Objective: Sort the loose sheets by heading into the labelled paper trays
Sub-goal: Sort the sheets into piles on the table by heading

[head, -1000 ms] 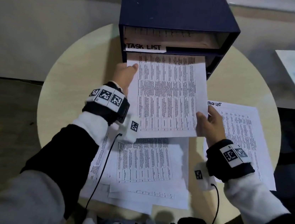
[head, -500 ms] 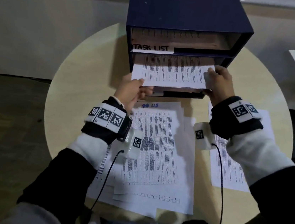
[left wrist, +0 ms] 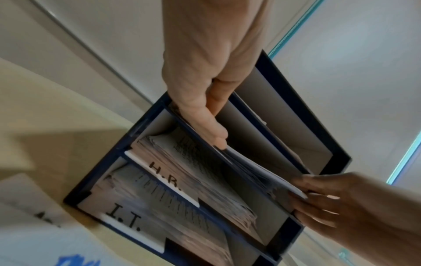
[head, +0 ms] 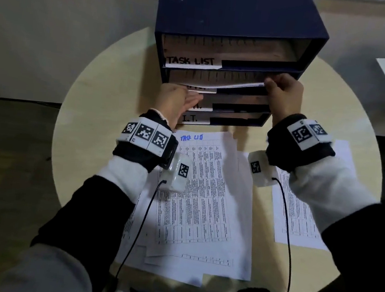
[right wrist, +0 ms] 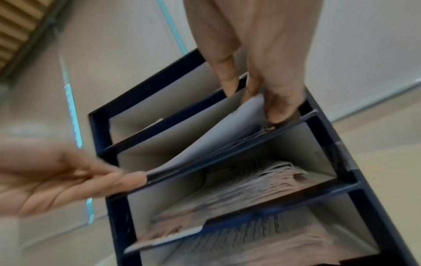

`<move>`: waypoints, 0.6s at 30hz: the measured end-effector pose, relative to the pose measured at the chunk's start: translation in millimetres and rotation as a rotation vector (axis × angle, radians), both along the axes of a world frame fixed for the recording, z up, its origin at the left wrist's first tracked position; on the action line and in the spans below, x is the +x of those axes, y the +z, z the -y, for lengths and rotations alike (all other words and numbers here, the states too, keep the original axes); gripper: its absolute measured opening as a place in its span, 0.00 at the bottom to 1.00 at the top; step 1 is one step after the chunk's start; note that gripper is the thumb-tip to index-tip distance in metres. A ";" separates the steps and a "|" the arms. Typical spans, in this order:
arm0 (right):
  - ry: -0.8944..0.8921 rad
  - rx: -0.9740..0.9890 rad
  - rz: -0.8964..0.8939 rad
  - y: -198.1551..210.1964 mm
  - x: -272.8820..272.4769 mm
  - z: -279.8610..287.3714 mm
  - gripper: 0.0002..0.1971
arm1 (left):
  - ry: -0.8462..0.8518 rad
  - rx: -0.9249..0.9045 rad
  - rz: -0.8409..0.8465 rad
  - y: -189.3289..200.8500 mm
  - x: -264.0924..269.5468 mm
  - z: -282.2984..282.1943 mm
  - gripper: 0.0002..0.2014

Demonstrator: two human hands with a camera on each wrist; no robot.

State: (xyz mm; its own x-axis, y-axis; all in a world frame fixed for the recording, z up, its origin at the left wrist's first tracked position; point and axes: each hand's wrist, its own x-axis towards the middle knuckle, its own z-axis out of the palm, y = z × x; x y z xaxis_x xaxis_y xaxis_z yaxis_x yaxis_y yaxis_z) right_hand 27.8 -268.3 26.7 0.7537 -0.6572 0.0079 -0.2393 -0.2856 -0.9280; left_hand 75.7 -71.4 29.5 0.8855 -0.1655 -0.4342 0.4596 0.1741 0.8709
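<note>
The sheet lies almost wholly inside the second slot of the paper tray unit, its right front edge pinched by the right hand, while the left hand, fingers straight and released, touches the left front edge.

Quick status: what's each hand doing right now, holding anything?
Left hand: open, straight fingers at the front edge of the second tray.
Right hand: pinching the sheet's right corner in that second tray.

Round pale wooden table on dull brown floor, beige wall behind.
</note>
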 end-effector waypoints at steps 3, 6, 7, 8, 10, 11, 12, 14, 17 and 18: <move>0.012 -0.277 0.025 -9.5 -15.7 -9.4 0.12 | -0.059 0.126 -0.004 0.5 6.3 4.1 0.08; 0.166 -0.499 -0.090 -12.0 -17.9 -20.4 0.18 | -0.102 0.252 0.016 2.7 13.8 8.3 0.12; 0.195 -0.541 -0.135 -11.9 -13.6 -20.5 0.18 | -0.124 0.281 0.016 4.2 15.7 9.1 0.13; 0.205 -0.570 -0.168 -11.0 -8.4 -19.7 0.17 | -0.146 0.307 0.014 5.1 17.6 9.7 0.14; 0.211 -0.587 -0.223 -7.9 2.0 -17.6 0.18 | -0.198 0.358 0.015 7.5 21.1 11.2 0.17; 0.219 -0.585 -0.264 -6.1 6.0 -16.5 0.18 | -0.222 0.379 0.017 8.7 22.3 12.4 0.18; 0.232 -0.586 -0.315 -4.6 9.9 -16.0 0.19 | -0.240 0.400 0.021 9.9 23.9 13.7 0.19; 0.259 -0.598 -0.411 -2.0 15.2 -15.5 0.21 | -0.259 0.427 0.015 11.2 26.4 15.8 0.19; 0.286 -0.592 -0.462 -0.1 16.6 -15.1 0.21 | -0.236 0.433 0.013 10.2 26.0 17.1 0.17; 0.299 -0.587 -0.447 -1.6 15.6 -14.5 0.21 | -0.213 0.423 0.027 8.8 24.1 17.7 0.16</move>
State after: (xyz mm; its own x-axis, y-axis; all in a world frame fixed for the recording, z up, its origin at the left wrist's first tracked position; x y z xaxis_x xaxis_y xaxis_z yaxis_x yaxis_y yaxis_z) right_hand 43.4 -253.8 25.1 0.9112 -0.4085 -0.0542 -0.3890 -0.8093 -0.4401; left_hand 99.8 -89.1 38.3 0.8632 -0.1581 -0.4795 0.4224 -0.2942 0.8573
